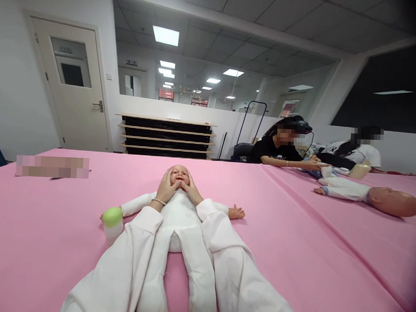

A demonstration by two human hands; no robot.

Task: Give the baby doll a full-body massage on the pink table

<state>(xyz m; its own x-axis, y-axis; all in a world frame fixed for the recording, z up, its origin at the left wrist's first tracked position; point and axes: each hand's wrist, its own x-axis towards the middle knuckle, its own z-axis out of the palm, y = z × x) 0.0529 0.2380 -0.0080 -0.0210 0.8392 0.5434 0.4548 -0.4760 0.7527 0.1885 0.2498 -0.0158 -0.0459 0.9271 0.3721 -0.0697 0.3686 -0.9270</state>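
Note:
A baby doll (181, 214) with a white cloth body lies on its back, head away from me and legs toward me. My left hand (167, 188), with a beaded bracelet at the wrist, cups one cheek of the doll's head. Against the other cheek rests my right hand (191, 191). Both thumbs meet near the doll's mouth and chin, and the fingers wrap around the sides of the head. Beside the doll's arm on the left stands a white bottle (112, 225) with a green cap, close to my left sleeve.
A pink cloth (274, 223) covers the table. On the right lies another doll (395, 201), near a bottle of yellowish liquid (361, 170). A person in black (277, 147) and a person in white (355, 151) sit across there. A blurred patch (52, 166) lies at far left.

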